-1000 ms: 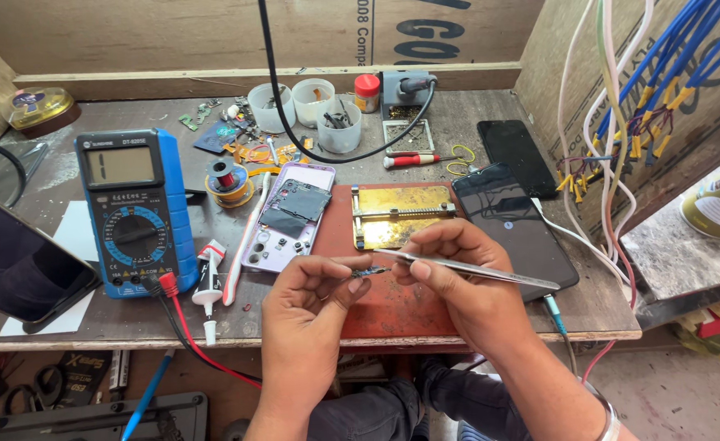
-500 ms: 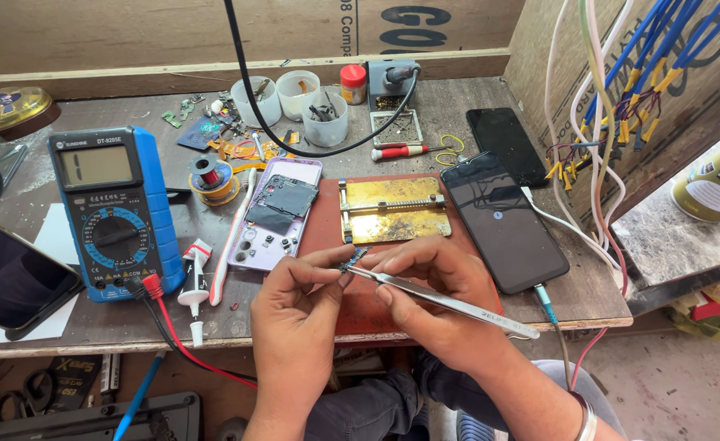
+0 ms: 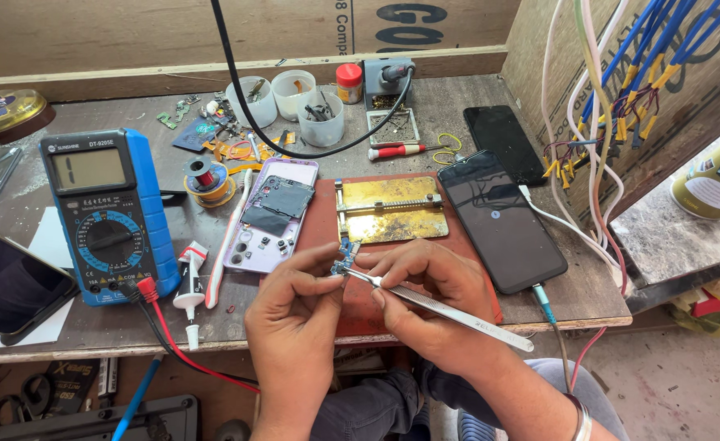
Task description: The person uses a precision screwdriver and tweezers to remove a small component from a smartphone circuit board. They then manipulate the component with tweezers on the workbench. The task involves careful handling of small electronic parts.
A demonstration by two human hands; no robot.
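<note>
My left hand (image 3: 299, 306) pinches a small blue circuit board (image 3: 346, 257) between thumb and forefinger above the red work mat (image 3: 327, 224). Metal tweezers (image 3: 442, 309) lie in my right hand (image 3: 421, 290), and their tip touches that small board. Just beyond my left hand lies an opened purple phone (image 3: 270, 214) with its insides showing. A brass board holder (image 3: 388, 211) rests on the mat ahead of my right hand.
A blue multimeter (image 3: 103, 212) with red and black leads sits at the left. A black phone (image 3: 500, 219) on a cable lies at the right, another black phone (image 3: 505, 143) behind it. Plastic cups (image 3: 295, 98), a solder spool (image 3: 207, 178), a red screwdriver (image 3: 397, 151) and hanging wires (image 3: 613, 106) crowd the back.
Both hands stay together over the mat. The small board has risen slightly between my left fingers, and the tweezers tip has closed onto it. The camera view has shifted a little.
</note>
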